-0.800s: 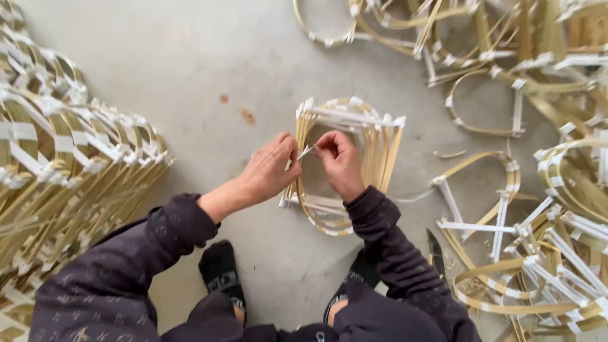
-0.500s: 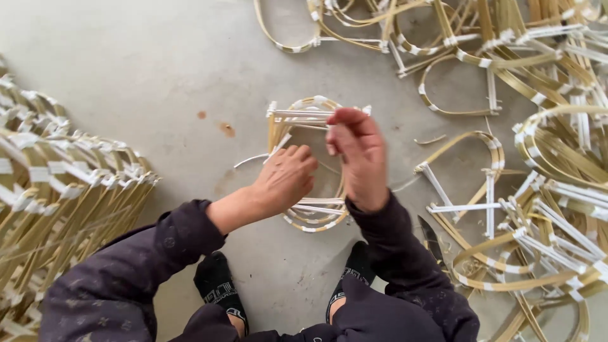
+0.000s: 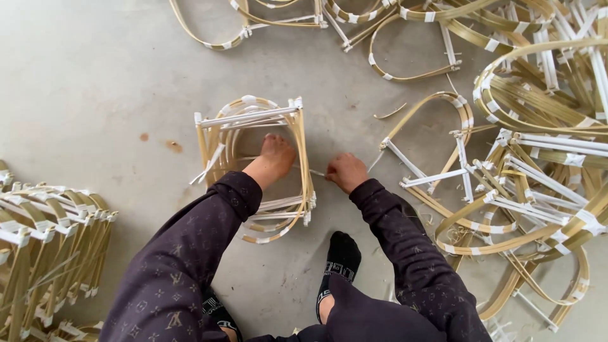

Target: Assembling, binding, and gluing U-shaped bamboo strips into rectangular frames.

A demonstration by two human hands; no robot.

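The bamboo frame [image 3: 256, 168] stands on the concrete floor [image 3: 95, 82] near the middle of the view, just ahead of the person's knees. It consists of curved bamboo hoops bound with white tape to straight uprights, with a white crossbar along its far edge.

The left hand [image 3: 275, 158] reaches inside the frame from the near side; the fingers point away and are pressed against the inner strips. Whether this grip is closed on a strip cannot be told.

The right hand [image 3: 345, 171] sits just outside the frame's right edge. Its fingers are pinched together on a thin white strip [image 3: 316, 171] that runs from the hand to the frame.

Both arms wear dark patterned sleeves [image 3: 405, 247]. A foot in a black sock [image 3: 339, 263] rests on the floor below the right hand.

A stack of finished frames [image 3: 47, 240] stands at the left edge of the floor. A loose pile of bamboo hoops [image 3: 525, 126] covers the right side and far edge.
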